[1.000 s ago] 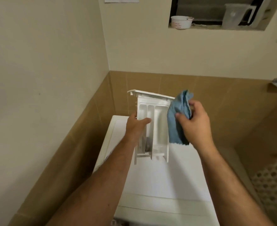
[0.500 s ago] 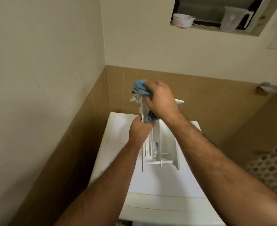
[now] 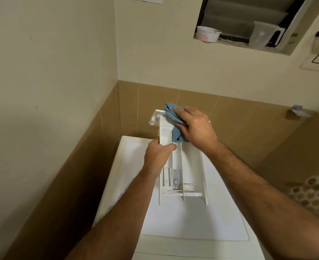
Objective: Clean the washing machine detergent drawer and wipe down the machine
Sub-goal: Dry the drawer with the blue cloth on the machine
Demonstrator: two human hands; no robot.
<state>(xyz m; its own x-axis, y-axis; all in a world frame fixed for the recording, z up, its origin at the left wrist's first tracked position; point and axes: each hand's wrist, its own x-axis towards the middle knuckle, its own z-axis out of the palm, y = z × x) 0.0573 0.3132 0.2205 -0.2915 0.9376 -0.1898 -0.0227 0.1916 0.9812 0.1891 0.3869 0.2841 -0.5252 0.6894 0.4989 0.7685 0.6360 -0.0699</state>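
The white detergent drawer (image 3: 189, 166) is held in the air above the white washing machine top (image 3: 192, 222), its front panel pointing away toward the wall. My left hand (image 3: 157, 157) grips the drawer's left wall about midway along. My right hand (image 3: 196, 128) is closed on a bunched blue cloth (image 3: 172, 117) and presses it into the far compartments near the front panel. The drawer's near end shows dividers and a grey siphon cap (image 3: 176, 180). The cloth hides the far compartments.
Tan tiled walls close in at left and behind the machine. A window niche above holds a white tub (image 3: 208, 33) and a clear measuring jug (image 3: 262, 35). A perforated laundry basket (image 3: 316, 194) stands at right. A small metal wall bracket (image 3: 296, 109) sticks out at right.
My right hand carried the blue cloth from beside the drawer onto its far end and now presses it inside. The drawer has tilted flatter, with its near end lower.
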